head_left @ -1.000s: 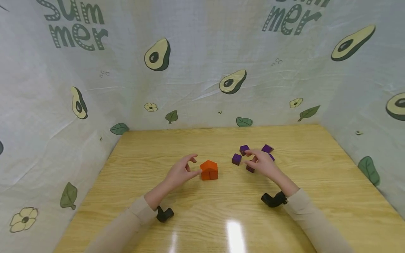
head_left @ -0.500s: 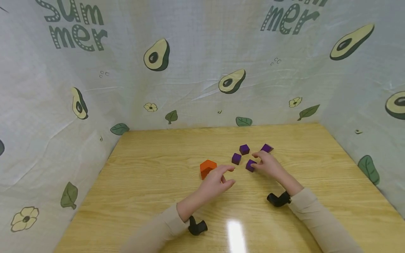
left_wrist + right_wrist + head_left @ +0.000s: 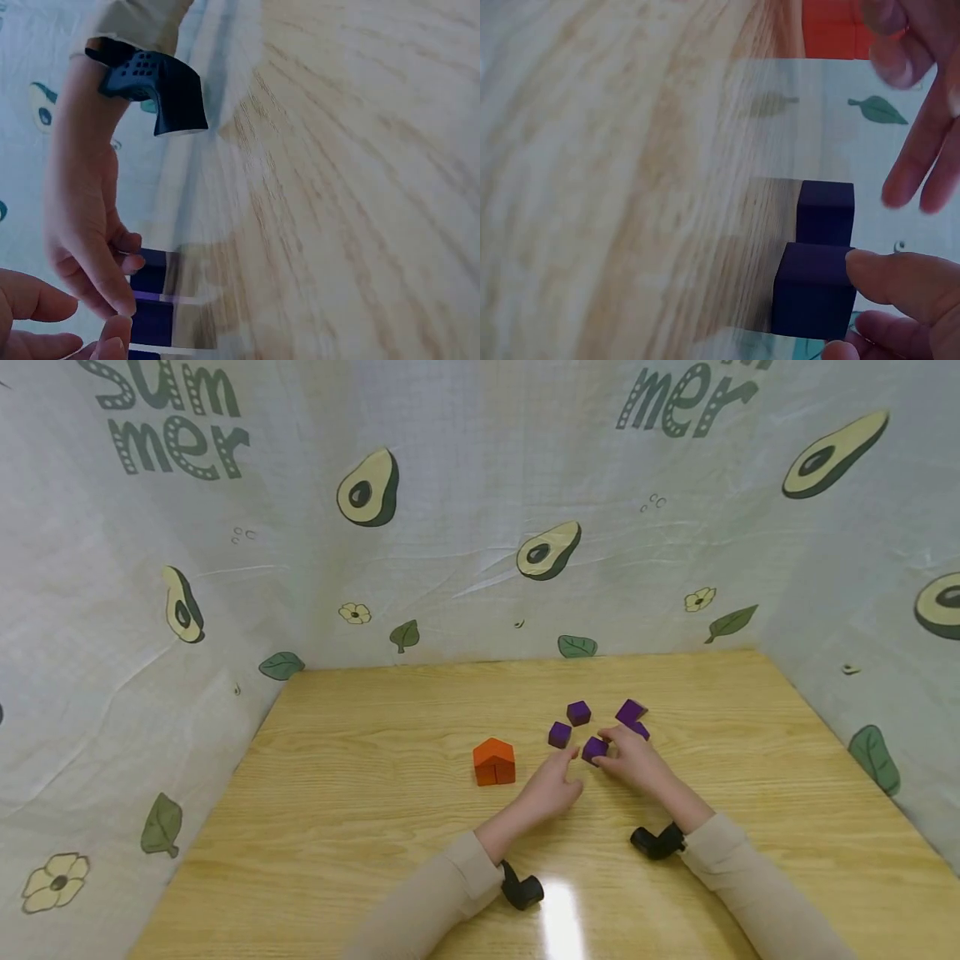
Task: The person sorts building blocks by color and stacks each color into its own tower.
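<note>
My right hand (image 3: 637,768) pinches a purple cube (image 3: 595,749) on the table; in the right wrist view my thumb (image 3: 900,281) lies on its edge, with curled fingers on its far side. Left of it, my left hand (image 3: 549,789) reaches in with loosely bent fingers and holds nothing. Close by lie a purple cube (image 3: 559,735), another purple cube (image 3: 578,713) behind it, and a purple wedge-like block (image 3: 631,711). One more purple block (image 3: 638,729) is partly hidden behind my right hand. Purple blocks (image 3: 152,322) also show beyond the fingers in the left wrist view.
Left of the hands stands a small orange block house (image 3: 493,762), a peaked piece on top of smaller blocks. A wooden table (image 3: 360,827) carries everything. Cloth printed with avocados (image 3: 450,485) hangs behind it and along the sides.
My left hand has moved right from beside the orange house toward the purple cubes. My right hand has shifted slightly and closed on the near purple cube, which stays in place.
</note>
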### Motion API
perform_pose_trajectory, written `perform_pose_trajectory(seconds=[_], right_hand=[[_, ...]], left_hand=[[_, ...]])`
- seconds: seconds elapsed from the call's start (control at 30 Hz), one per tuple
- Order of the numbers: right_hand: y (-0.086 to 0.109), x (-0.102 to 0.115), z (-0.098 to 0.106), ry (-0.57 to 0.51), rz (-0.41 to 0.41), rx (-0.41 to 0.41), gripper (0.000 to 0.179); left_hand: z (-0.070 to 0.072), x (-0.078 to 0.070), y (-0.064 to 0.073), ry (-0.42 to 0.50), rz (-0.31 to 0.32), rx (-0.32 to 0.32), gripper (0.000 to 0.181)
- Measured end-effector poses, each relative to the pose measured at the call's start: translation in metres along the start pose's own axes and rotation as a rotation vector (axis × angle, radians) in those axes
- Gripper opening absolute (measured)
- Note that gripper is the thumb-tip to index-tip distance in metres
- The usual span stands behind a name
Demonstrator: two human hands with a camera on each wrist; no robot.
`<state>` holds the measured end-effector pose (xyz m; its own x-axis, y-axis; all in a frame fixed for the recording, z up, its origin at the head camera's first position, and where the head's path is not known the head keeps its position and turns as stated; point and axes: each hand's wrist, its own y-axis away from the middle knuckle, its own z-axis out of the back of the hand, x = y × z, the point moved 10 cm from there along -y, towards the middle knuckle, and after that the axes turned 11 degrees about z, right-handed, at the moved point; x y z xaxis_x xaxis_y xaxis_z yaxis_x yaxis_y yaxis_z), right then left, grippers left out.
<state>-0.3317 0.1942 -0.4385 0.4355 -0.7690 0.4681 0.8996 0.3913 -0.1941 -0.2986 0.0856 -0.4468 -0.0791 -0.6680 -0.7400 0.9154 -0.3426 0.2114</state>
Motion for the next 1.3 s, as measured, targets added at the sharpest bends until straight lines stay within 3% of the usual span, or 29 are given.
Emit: perform_pose_trajectory(seconds=[0.2, 0.37, 0.73, 1.17, 1.3], right_hand=[[0.0, 0.004, 0.002, 0.02, 0.029, -0.047, 0.036], [-0.001, 0.008, 0.002, 0.03, 0.058, -0.055, 0.028], [-0.001, 0.01, -0.003, -0.061, 0.121, 0.034, 0.028], [0.005, 0.017, -0.011, -0.158, 0.188, 0.129, 0.03], [0.006, 0.021, -0.014, -0.192, 0.213, 0.144, 0.029]], left_hand=[[-0.003, -0.01, -0.018, -0.22, -0.041, -0.122, 0.046], [-0.004, -0.011, -0.025, -0.323, -0.022, -0.152, 0.046], [-0.001, -0.011, -0.03, -0.384, 0.0, -0.226, 0.031], [-0.001, 0.003, -0.031, -0.336, 0.096, -0.142, 0.031], [0.0, 0.006, -0.028, -0.344, 0.089, -0.128, 0.028]])
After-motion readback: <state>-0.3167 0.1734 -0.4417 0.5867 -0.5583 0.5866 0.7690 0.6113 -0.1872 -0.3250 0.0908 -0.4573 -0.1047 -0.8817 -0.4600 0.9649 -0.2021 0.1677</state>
